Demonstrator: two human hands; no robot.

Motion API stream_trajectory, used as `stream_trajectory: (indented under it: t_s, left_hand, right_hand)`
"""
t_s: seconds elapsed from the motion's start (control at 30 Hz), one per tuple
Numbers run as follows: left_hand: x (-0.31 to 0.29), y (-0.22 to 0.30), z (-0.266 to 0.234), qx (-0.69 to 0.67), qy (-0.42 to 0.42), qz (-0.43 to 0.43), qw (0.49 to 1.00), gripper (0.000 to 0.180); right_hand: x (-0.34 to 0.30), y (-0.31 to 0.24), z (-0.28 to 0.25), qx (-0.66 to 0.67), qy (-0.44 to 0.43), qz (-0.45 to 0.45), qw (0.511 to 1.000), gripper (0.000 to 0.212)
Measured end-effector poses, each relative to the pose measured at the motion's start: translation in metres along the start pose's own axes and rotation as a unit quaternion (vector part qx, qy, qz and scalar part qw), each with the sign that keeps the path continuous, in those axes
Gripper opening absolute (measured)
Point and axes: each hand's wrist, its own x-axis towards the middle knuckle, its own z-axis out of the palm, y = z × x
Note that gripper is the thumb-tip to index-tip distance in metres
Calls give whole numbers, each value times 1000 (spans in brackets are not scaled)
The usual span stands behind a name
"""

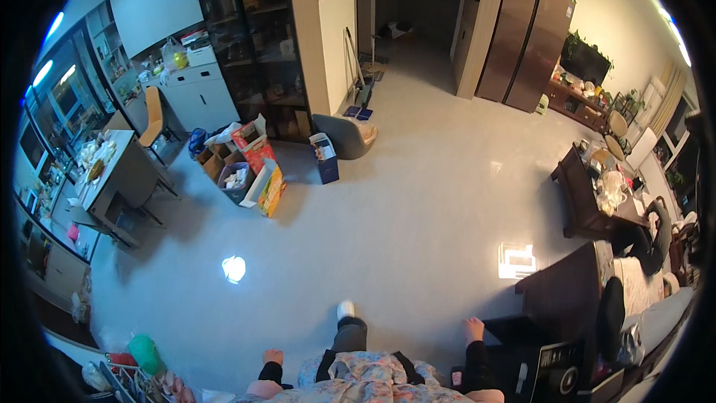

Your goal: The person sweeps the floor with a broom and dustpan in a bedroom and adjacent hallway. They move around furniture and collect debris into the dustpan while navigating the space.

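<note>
garment [365,366]: floral, at the lower edge, between the two hands, closer to the left hand [273,357] than to the right hand [473,330]
left hand: just left of the garment, over the floor [373,254], fingers seeming curled in; cannot tell if they close on anything
right hand: right of the garment and slightly farther forward, fingers seeming bent; cannot tell whether they hold something
black unit [548,369]: right of the right hand and near it, a round dial on its front, well apart from the left hand; cannot tell if the right hand touches it
shoe [345,310]: white, on the floor ahead, between the hands
green thing [144,354]: rounded, well left of the left hand
wooden seat [552,291]: dark, beyond the black unit
low table [578,190]: dark, loaded with mixed things, past the wooden seat
boxes [270,192]: a cluster on the floor, ahead and to the left, red, yellow and blue among them
grey chair [339,134]: right behind the boxes
table [123,153]: far left, its top partly covered
glass cabinet [253,37]: tall, dark, behind the boxes
fridge [514,41]: brown, two doors, right of the doorway [418,26]
tv [585,58]: beyond the fridge, leaves around it
</note>
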Motion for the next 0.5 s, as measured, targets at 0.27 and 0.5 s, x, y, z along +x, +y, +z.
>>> stream_trajectory:
  t_s: [0.27, 0.5]
  left_hand:
    - [200, 149, 26, 272, 18, 221, 936, 22]
    - [347, 414, 56, 238, -212, 198, 927, 23]
  right_hand:
    - [201, -83, 89, -395, 24, -108, 912, 23]
    - [270, -66, 8, -741, -64, -31, 668, 12]
